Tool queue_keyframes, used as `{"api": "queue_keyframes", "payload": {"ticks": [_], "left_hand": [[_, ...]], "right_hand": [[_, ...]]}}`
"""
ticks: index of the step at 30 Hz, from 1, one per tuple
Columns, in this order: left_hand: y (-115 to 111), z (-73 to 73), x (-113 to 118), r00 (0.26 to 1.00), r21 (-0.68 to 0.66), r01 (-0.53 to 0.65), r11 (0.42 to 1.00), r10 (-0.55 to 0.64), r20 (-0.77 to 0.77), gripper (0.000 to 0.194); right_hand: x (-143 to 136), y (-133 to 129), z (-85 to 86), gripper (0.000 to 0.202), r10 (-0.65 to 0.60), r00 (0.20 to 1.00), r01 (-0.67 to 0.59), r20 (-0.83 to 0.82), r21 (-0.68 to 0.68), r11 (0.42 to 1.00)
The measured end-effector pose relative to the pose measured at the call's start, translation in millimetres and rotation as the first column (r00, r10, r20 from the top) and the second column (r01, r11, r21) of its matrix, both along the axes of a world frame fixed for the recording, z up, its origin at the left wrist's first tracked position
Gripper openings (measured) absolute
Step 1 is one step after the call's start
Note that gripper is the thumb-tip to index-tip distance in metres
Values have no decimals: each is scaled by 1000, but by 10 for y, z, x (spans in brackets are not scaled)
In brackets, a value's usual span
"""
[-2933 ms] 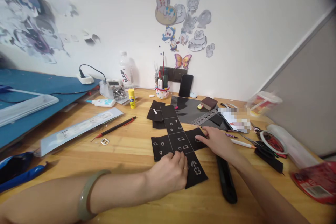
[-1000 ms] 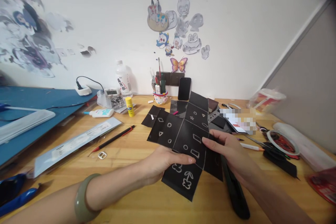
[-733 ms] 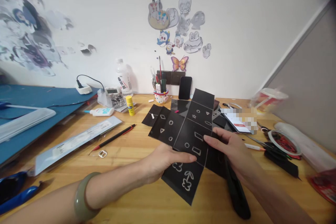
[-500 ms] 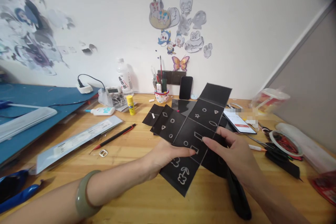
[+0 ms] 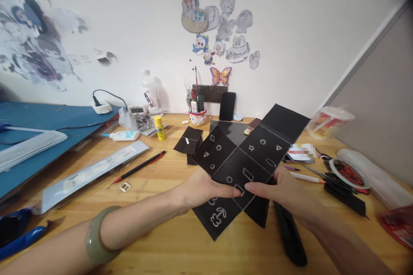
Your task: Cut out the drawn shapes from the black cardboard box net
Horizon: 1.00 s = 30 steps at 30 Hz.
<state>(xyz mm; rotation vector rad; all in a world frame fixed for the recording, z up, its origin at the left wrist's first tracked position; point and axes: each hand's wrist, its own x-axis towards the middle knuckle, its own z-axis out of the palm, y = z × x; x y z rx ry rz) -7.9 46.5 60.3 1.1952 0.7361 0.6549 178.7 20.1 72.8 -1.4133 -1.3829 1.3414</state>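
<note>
Between both hands I hold a cross-shaped sheet of black card (image 5: 258, 161) above the wooden table. Fold lines divide it into panels, and light outlines of shapes and a flower are drawn on it. My left hand (image 5: 206, 191) grips the lower left side, thumb on top and fingers hidden underneath. My right hand (image 5: 280, 189) pinches the lower right side, its thumb tip close to the left thumb. Below the right hand lies a long black tool handle (image 5: 290, 236), partly covered. Smaller black card pieces (image 5: 189, 139) rest behind the sheet.
A glue stick (image 5: 159, 128), a glue bottle (image 5: 124, 135), a pen cup (image 5: 197, 117) and a water bottle (image 5: 151, 94) stand or lie at the back. A red-black pencil (image 5: 142, 166) and metal ring tab (image 5: 125, 187) lie left. Scissors (image 5: 335, 184) and a tape-like ring (image 5: 350, 174) sit right.
The black card has swung clockwise, its top panel moving right and now covering most of the phone. The right thumb has slid down, nearer the left thumb. The view has shifted slightly.
</note>
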Motion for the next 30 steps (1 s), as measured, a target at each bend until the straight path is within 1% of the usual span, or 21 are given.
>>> {"api": "queue_keyframes", "payload": {"ticks": [4, 9, 12, 15, 18, 20, 23, 27, 30], "left_hand": [[-10, 33, -13, 999, 5, 21, 1000, -21, -34, 37], [-22, 101, -39, 999, 53, 26, 998, -24, -32, 37], [-34, 136, -55, 999, 62, 28, 998, -26, -39, 39], [-47, 159, -68, 999, 64, 36, 997, -34, -32, 37], [-57, 166, -77, 999, 51, 48, 998, -48, -10, 35], [-61, 166, -80, 998, 44, 63, 997, -64, 9, 34], [-65, 173, -83, 995, 35, 86, 996, -88, 46, 34], [-57, 179, -79, 991, -9, 96, 995, -95, 90, 35], [-44, 167, -73, 990, -33, 88, 996, -83, 114, 37]], "right_hand": [[-9, -1, -36, 46, -25, 998, 22, -59, -41, 999], [-49, -4, -74, 57, -6, 981, 3, -196, -15, 1000], [-74, -8, -105, 54, -2, 965, -14, -262, -60, 998], [-84, -13, -143, 41, 40, 946, -74, -322, -93, 993], [-83, -21, -178, 28, 76, 916, -124, -393, -98, 987], [-81, -28, -200, 25, 79, 899, -135, -432, -102, 986], [-79, -27, -229, 27, 80, 888, -145, -453, -110, 983], [-86, -8, -239, 32, 84, 898, -139, -433, -97, 986], [-95, 2, -209, 46, 33, 921, -70, -388, -80, 994]]}}
